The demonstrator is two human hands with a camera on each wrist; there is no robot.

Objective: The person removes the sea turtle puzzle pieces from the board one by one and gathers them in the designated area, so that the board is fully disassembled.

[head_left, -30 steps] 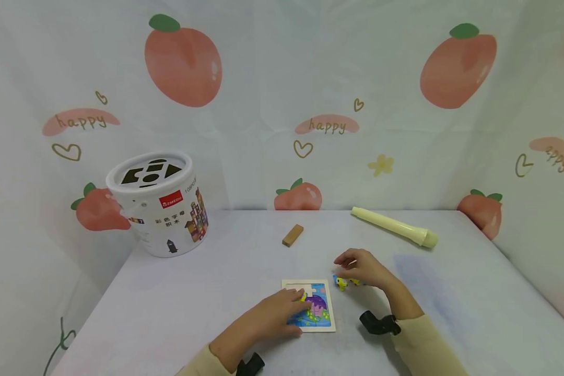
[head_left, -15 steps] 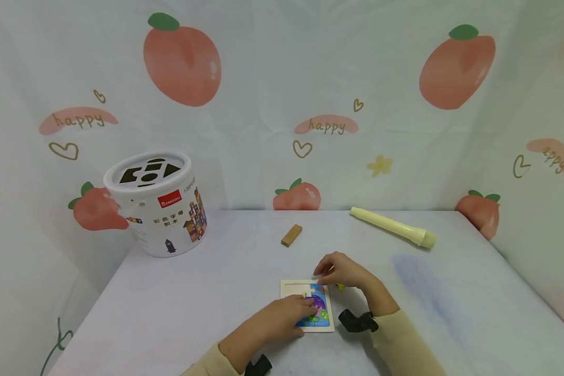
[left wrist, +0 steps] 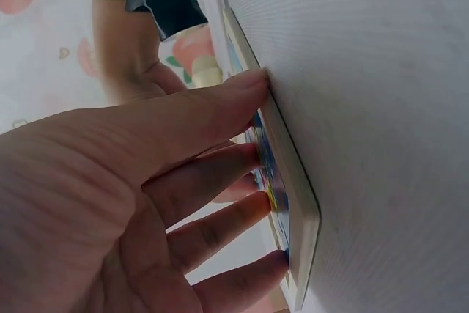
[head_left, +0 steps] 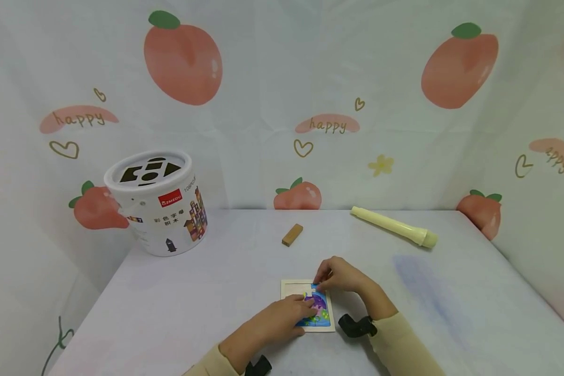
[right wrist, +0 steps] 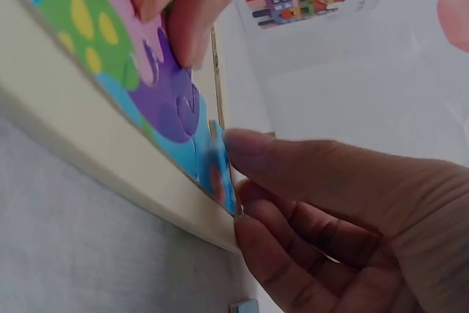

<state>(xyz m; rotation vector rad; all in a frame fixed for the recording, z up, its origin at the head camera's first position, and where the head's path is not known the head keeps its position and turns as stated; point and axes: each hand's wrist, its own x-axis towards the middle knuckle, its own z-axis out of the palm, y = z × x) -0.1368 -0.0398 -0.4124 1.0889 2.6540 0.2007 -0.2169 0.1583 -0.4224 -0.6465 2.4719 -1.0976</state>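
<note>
A small jigsaw puzzle (head_left: 320, 316) in a pale wooden frame (head_left: 320, 329) lies on the table, with blue, purple, pink and green picture pieces in it. My left hand (head_left: 282, 319) lies over its left side. In the left wrist view, that thumb (left wrist: 245, 91) meets the frame's near edge, and nearly straight fingers (left wrist: 220, 229) press on the picture. At the frame's upper right corner, my right hand (head_left: 343, 277) pinches a blue puzzle piece (right wrist: 223, 174), held tilted at the rim. The left part of the puzzle is mostly hidden under the left hand.
Behind the puzzle lies a small brown wooden block (head_left: 292, 235). A pale yellow toy microphone (head_left: 395, 226) rests at the back right. The white block bucket (head_left: 157, 206) with shape holes in its lid stands at the back left, by the printed curtain (head_left: 258, 78).
My right hand has moved left from the loose yellow-and-blue pieces beside the puzzle to the frame's upper right corner. The left hand has stayed on the puzzle, shifting slightly right.
</note>
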